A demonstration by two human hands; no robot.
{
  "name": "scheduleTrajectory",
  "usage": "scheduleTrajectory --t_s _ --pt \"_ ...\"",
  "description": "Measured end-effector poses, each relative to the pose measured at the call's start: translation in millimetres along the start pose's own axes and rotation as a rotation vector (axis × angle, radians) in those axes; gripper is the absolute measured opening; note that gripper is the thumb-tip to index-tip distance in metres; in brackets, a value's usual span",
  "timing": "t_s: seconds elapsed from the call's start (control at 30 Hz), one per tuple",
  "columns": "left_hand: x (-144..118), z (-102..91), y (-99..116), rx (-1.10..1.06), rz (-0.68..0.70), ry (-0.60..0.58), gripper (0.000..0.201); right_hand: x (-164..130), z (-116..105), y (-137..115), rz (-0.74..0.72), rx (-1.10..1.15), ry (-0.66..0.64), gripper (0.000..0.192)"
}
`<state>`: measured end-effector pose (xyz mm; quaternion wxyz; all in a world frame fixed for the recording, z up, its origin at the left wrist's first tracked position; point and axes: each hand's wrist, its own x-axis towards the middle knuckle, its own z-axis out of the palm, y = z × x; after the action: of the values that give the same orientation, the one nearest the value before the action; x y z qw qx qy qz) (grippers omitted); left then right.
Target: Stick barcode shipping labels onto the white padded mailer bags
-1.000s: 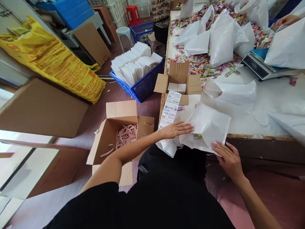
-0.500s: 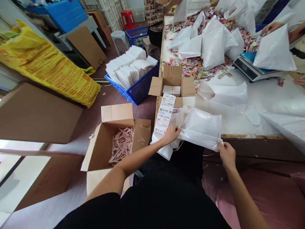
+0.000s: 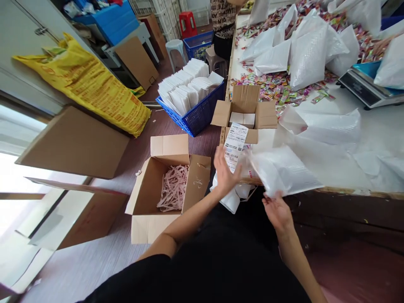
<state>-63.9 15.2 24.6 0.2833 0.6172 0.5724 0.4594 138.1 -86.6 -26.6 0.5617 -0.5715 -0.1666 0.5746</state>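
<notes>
A white padded mailer bag (image 3: 285, 170) lies at the table's near edge, its left end blurred by motion. My right hand (image 3: 277, 212) grips its near edge, fingertips partly hidden against the plastic. My left hand (image 3: 225, 172) is raised left of the bag, fingers spread and holding nothing. Behind those fingers hangs a strip of printed shipping labels (image 3: 235, 139), its lower part partly covered. Just beyond the strip, an open carton (image 3: 246, 96) holds small white boxes. White sheeting (image 3: 232, 202) droops below the left hand.
On the floor at left sits an open carton (image 3: 200, 181) with pink paper strips. A blue basket (image 3: 205, 111) of white envelopes stands beyond it. Filled white bags (image 3: 307, 54), loose colourful sachets and a scale (image 3: 360, 90) occupy the table. Another person (image 3: 223, 21) is at the far side.
My left hand has let go of the mailer bag and opened near the labels. The bag has turned and shifted onto the table; my right hand has moved left along its edge. The view has swung left.
</notes>
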Motion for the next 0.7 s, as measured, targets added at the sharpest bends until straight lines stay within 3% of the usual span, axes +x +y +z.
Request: scheduleTrajectory --t_s 0.1,0.17,0.23,0.33,0.37,0.43,0.5,0.6,0.7 --pt "23 -27.1 -19 -0.014 -0.295 -0.070 0.036 -25 37 -3 0.202 -0.282 -0.422 0.052" --pt "23 -39.9 -21 -0.094 -0.303 -0.130 0.025 -35 61 -17 0.137 -0.454 -0.556 0.051" --pt "11 -49.6 -12 -0.190 -0.225 -0.101 0.027 -37 82 -39 -0.164 -0.557 -0.443 0.050" --pt "-12 -60.2 12 -0.318 -0.097 -0.116 0.029 -29 104 -75 -0.613 -0.627 -0.255 0.068" --pt "-18 -62.7 18 -0.352 -0.061 -0.145 0.029 -26 108 -84 -0.698 -0.665 -0.270 0.064" --pt "-23 -65.1 27 -0.439 -0.048 -0.232 0.029 -24 111 -95 -0.828 -0.763 -0.326 0.036" --pt "-21 -63.1 29 -0.615 -0.171 -0.341 0.040 -24 110 -94 -0.964 -0.865 -0.356 0.016" --pt "-10 -50.2 26 -0.935 -0.506 -0.484 0.055 -29 106 -82 -1.108 -0.965 -0.453 0.017" --pt "4 -30.7 17 -1.048 -0.725 -0.405 0.044 -41 102 -86 -1.176 -1.041 -0.443 0.017"
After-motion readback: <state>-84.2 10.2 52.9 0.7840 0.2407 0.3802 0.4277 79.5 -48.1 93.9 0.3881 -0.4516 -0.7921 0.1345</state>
